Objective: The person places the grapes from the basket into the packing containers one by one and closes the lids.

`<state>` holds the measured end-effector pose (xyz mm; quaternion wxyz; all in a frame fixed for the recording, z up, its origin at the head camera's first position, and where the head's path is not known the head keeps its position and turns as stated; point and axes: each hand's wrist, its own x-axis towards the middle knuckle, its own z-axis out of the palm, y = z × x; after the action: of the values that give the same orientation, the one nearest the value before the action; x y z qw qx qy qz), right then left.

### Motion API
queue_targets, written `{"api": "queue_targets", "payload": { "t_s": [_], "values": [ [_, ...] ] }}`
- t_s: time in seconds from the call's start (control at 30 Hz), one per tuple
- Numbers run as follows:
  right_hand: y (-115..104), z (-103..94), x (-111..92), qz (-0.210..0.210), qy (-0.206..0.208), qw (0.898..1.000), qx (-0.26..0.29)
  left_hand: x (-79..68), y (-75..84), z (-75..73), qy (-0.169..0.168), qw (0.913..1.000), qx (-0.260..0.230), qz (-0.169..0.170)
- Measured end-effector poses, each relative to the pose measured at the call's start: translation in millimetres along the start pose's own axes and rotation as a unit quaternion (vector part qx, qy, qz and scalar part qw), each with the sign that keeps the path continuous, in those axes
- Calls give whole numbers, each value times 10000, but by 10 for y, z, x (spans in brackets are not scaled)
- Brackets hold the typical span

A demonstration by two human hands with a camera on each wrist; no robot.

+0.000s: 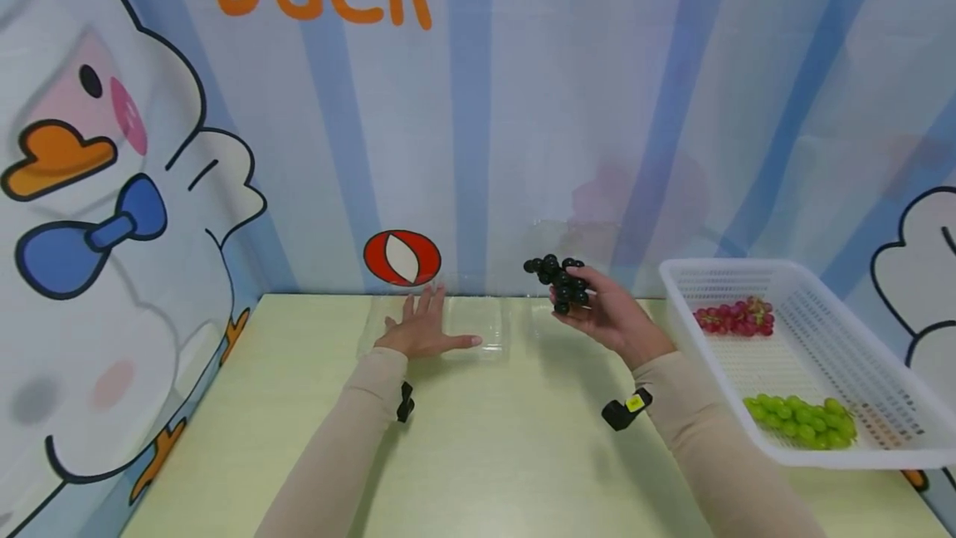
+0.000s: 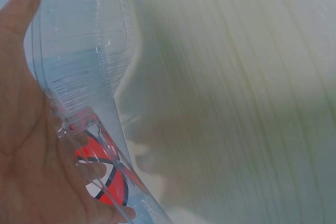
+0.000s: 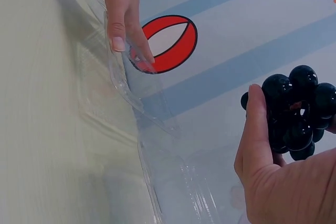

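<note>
A bunch of shiny black grapes (image 1: 560, 279) is held up in my right hand (image 1: 616, 318), thumb on one side and fingers on the other. The right wrist view shows the round black grapes (image 3: 296, 137) close up, above clear plastic. My left hand (image 1: 424, 332) lies with fingers and thumb spread over a clear plastic container (image 1: 487, 324) at the table's back edge. More clear plastic (image 1: 548, 324) extends to its right, below the grapes. In the left wrist view, the palm and fingers lie along the container's transparent wall (image 2: 79, 40).
A white plastic basket (image 1: 829, 305) stands at the right side of the pale table (image 1: 508, 455). Inside it are a bunch of red grapes (image 1: 735, 318) and a bunch of green grapes (image 1: 802, 422). A printed duck curtain (image 1: 523, 106) hangs right behind the table.
</note>
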<state>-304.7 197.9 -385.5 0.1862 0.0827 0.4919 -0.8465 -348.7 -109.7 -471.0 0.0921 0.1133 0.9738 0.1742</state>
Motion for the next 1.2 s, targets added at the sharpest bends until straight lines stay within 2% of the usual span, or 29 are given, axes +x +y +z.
{"api": "queue_targets", "payload": {
  "t_s": [0.4,0.87,1.2],
  "values": [
    [115,176,190,37,126,9999,-38,61,37,-14,-1,10000,65,-26],
    [265,282,333,51,253,9991,-335,16,57,-42,-15,10000,48,-49],
    [368,336,414,68,241,9995,-205,-1,23,-28,-55,9999,24,-131]
  ]
}}
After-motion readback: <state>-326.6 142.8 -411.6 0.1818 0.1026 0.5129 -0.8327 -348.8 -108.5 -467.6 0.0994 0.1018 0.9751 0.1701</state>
